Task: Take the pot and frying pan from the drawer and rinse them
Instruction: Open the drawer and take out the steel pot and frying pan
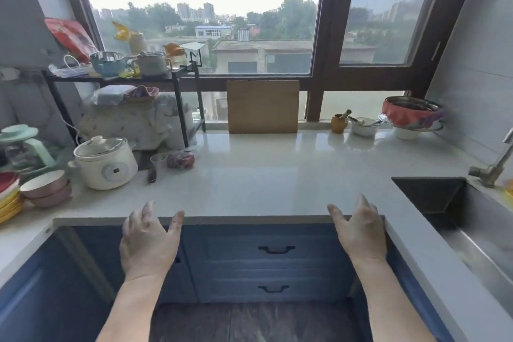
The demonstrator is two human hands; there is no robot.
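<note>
Two blue drawers sit closed under the white counter, the upper drawer [276,250] and the lower drawer [273,289], each with a black handle. No pot or frying pan from a drawer shows. My left hand [147,241] hovers in front of the counter's front edge, left of the drawers, fingers relaxed and spread, holding nothing. My right hand [361,233] hovers at the same height to the right, also relaxed and holding nothing. The steel sink [472,219] lies at the right with its faucet [497,164].
A wooden cutting board [263,106] leans on the window. A white electric cooker [107,162], stacked bowls [45,189] and a black rack [125,78] crowd the left. A mortar [339,121], small bowl [363,125] and red-lined basin [412,114] stand back right.
</note>
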